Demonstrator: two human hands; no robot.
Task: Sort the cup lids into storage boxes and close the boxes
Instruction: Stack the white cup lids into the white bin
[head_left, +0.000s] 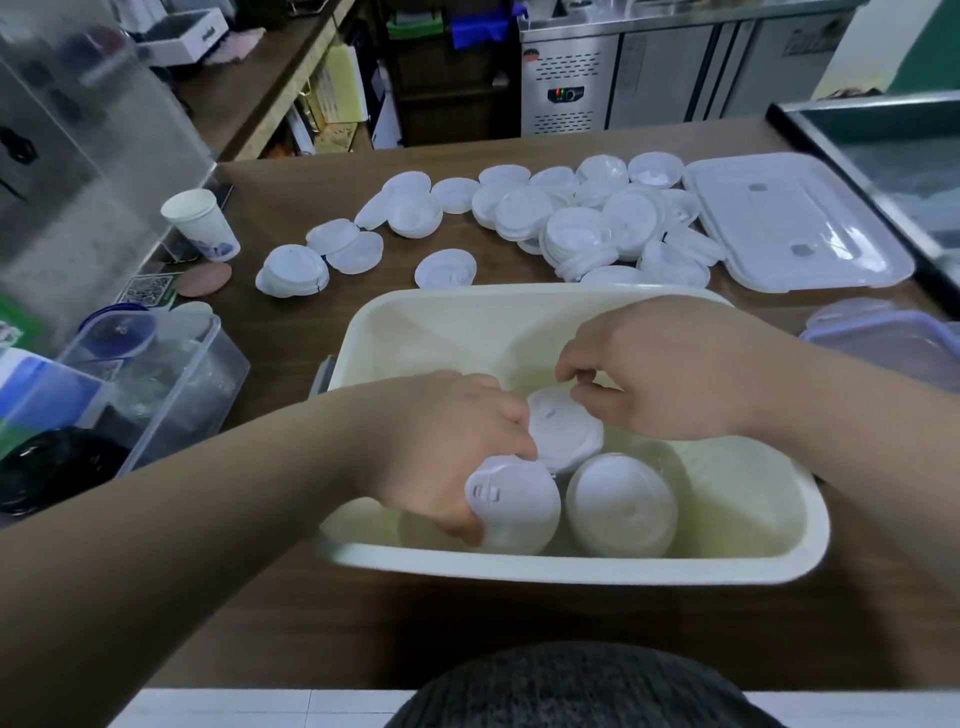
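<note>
A cream storage box (519, 317) stands open in front of me on the brown table. Inside it, at the near left, are three stacks of white cup lids. My left hand (441, 441) grips the near-left stack (514, 506). My right hand (654, 364) pinches the rim of the stack behind it (563, 431). The third stack (621, 506) stands untouched to the right. Several loose white lids (576, 218) lie scattered across the far side of the table. The box's translucent cover (795, 218) lies flat at the far right.
A clear empty box (171, 374) stands at the left beside a paper cup (200, 223). Another lidded clear container (893, 348) sits at the right edge. A black lid (47, 467) lies at the near left. A glass case fills the far left.
</note>
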